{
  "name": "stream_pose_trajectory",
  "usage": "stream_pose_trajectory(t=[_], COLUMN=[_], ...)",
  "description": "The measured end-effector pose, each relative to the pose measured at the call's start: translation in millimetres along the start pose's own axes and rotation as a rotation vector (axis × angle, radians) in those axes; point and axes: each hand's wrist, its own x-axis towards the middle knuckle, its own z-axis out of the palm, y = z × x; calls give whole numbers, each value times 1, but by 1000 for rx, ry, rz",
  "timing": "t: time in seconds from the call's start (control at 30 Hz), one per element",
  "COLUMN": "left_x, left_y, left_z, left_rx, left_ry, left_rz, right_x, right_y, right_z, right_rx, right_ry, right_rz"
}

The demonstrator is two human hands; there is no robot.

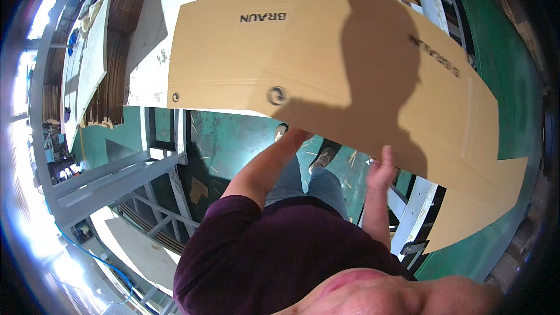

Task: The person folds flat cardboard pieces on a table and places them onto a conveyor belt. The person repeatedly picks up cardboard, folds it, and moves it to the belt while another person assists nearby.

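A large flat brown cardboard sheet [373,87] with dark print spreads out in front of me, its right side bent down at an angle. My right hand [381,172] grips its near edge, with the thumb on top and the fingers mostly hidden underneath. At the same edge, further left, my left hand [300,134] reaches under the cardboard; its fingers are out of sight. The sheet overlaps another brown cardboard sheet [221,52] lying on a white tabletop [146,84]. A shadow of a head and shoulder falls across the held sheet.
Tall stacks of brown cardboard [116,46] stand at the left beside a white board [87,70]. Grey metal frames [105,184] run at lower left, and a metal leg [415,213] stands right of my right arm. Scraps litter the green floor [233,140] around my shoes.
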Motion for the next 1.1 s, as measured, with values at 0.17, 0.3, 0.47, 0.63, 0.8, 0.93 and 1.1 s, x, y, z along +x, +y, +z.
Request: stream_pose_trajectory(t=[0.17,0.3,0.47,0.63,0.8,0.93,1.1], left_x=[-13,-57,-114,-176,-214,-119,-42], left_y=[-8,-32,-80,-90,-121,-98,-41], left_z=[14,23,27,20,-52,-164,-113], left_rx=[-201,-433,-670,-815,-630,-323,-362], left_ry=[-67,-191,-333,-448,-479,-135,56], left_rz=[21,-37,-194,-301,-412,-325,-50], right_x=[-41,-68,-93,-124,-109,-67,8], right_y=[108,146,206,221,274,282,221], right_z=[80,136,176,203,204,185,76], right_rx=[165,125,178,138,69,-289,-364], right_ry=[-528,-694,-703,-562,-755,-1039,-1062], right_rz=[419,597,725,932,1217,1124,970])
